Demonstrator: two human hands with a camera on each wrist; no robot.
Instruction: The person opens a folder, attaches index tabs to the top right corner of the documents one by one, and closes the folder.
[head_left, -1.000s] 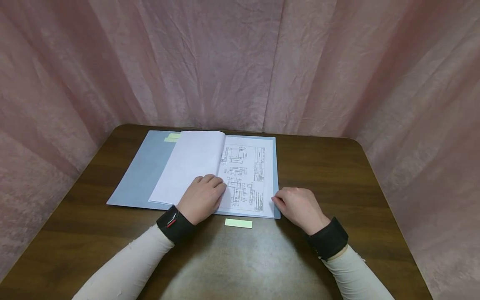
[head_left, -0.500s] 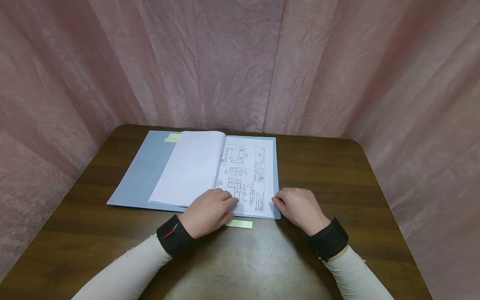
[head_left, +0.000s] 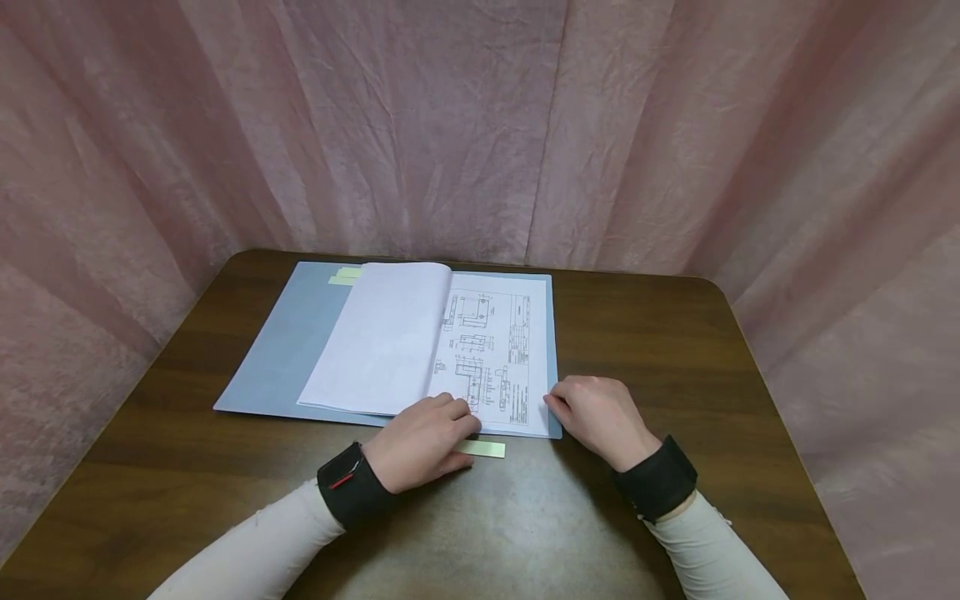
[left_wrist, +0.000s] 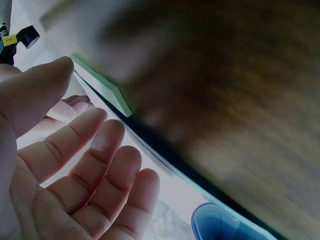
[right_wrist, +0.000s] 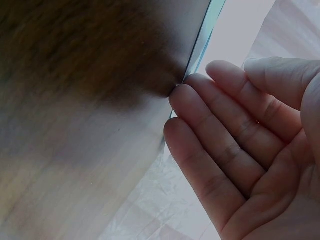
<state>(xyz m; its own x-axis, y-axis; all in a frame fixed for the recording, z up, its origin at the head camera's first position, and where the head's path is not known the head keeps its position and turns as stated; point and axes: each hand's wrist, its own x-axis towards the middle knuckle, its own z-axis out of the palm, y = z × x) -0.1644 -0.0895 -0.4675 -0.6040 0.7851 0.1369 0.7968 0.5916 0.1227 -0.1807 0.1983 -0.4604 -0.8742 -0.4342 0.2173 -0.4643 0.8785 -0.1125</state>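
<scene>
A blue folder (head_left: 277,358) lies open on the table with a stack of papers in it. A blank white page (head_left: 382,333) is turned to the left, and a sheet with a technical drawing (head_left: 491,333) shows on the right. My left hand (head_left: 420,442) is over the folder's near edge, thumb and fingers apart, beside a pale green sticky note pad (head_left: 486,450). The hand hides the pad's left end; in the left wrist view the thumb is close to the pad (left_wrist: 102,85). The fingertips of my right hand (head_left: 600,417) touch the folder's right edge.
Two pale green strips (head_left: 345,275) are on the folder's left cover near the top. Brown wooden table (head_left: 652,325) surrounds the folder, and a pink curtain (head_left: 480,125) hangs behind it. A dark device with a yellow label (left_wrist: 20,40) shows in the left wrist view.
My left hand has slid from the fold between the pages toward me and to the right, onto the sticky note pad's left end. The right hand and folder have stayed put.
</scene>
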